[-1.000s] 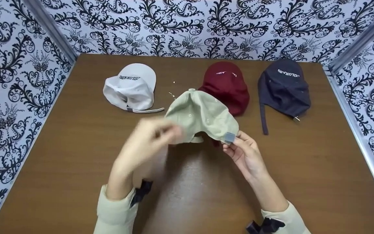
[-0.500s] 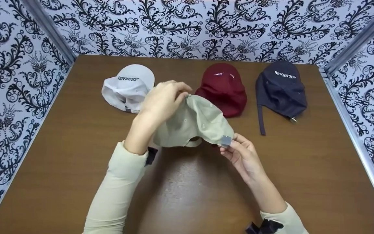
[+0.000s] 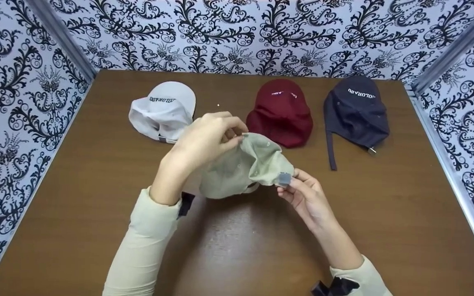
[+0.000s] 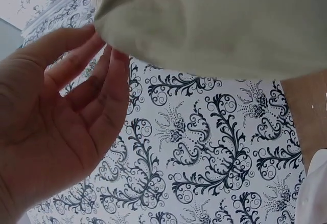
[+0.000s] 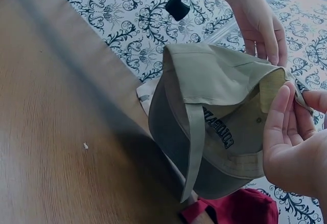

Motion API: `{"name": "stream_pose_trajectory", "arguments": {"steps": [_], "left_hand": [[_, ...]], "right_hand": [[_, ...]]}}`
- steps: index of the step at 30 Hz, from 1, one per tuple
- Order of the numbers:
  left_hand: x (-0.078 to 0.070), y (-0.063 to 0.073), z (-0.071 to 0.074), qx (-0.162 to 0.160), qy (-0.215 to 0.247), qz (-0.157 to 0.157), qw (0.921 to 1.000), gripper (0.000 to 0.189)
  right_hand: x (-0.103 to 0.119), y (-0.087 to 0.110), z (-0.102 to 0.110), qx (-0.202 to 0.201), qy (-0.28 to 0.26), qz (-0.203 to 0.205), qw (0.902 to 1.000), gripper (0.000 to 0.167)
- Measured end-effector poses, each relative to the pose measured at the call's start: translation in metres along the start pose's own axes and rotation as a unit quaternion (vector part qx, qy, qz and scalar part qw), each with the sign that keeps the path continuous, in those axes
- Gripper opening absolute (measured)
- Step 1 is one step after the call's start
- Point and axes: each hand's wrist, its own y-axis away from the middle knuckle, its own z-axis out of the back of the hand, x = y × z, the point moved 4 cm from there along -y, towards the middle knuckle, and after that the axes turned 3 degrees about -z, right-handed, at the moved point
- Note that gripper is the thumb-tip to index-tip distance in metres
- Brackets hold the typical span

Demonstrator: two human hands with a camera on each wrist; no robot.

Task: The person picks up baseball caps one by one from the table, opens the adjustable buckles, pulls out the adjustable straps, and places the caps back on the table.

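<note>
A light green baseball cap (image 3: 226, 176) is held up above the table, its crown partly folded. With fingertips and thumb, my left hand (image 3: 202, 139) pinches the top of its crown; the left wrist view shows these fingers meeting at the fabric (image 4: 204, 24). My right hand (image 3: 313, 199) pinches the cap's back edge beside a small grey patch (image 3: 284, 179). In the right wrist view a loose strap (image 5: 194, 152) hangs from the cap, and dark lettering (image 5: 218, 128) reads inside the opening. The brim is largely hidden from the head view.
Behind the hands a white cap (image 3: 163, 111), a dark red cap (image 3: 280, 113) and a navy cap (image 3: 356, 111) lie in a row on the brown table (image 3: 237, 255). Patterned walls (image 3: 237, 37) enclose the table at the back and sides.
My left hand has risen from the cap's left side to its crown and taken hold there. The crown has since been lowered and folded. My right hand keeps its grip at the back edge.
</note>
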Motion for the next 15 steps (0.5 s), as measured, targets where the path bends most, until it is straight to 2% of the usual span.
{"name": "stream_pose_trajectory", "arguments": {"steps": [3, 5, 9, 11, 13, 15], "left_hand": [[-0.001, 0.002, 0.000, 0.000, -0.004, -0.014, 0.9999, 0.014], [-0.001, 0.004, 0.002, 0.000, -0.005, -0.015, 0.9999, 0.012], [0.000, 0.004, 0.005, 0.005, -0.012, -0.012, 0.9998, 0.012], [0.001, 0.004, 0.005, 0.009, -0.017, -0.011, 0.9997, 0.012], [0.002, 0.003, 0.004, 0.011, -0.023, -0.013, 0.9996, 0.012], [0.003, 0.002, 0.003, 0.010, -0.027, -0.017, 0.9994, 0.012]], "right_hand": [[0.000, 0.000, -0.001, 0.008, 0.006, 0.004, 0.9999, 0.029], [-0.002, -0.002, -0.003, 0.014, 0.029, 0.007, 0.9995, 0.030], [-0.009, -0.007, -0.009, 0.022, 0.127, 0.004, 0.9916, 0.036], [-0.016, -0.013, -0.011, 0.026, 0.200, -0.006, 0.9795, 0.034], [-0.025, -0.020, -0.011, 0.027, 0.283, -0.022, 0.9584, 0.028], [-0.034, -0.028, -0.010, 0.037, 0.355, -0.042, 0.9331, 0.025]]}}
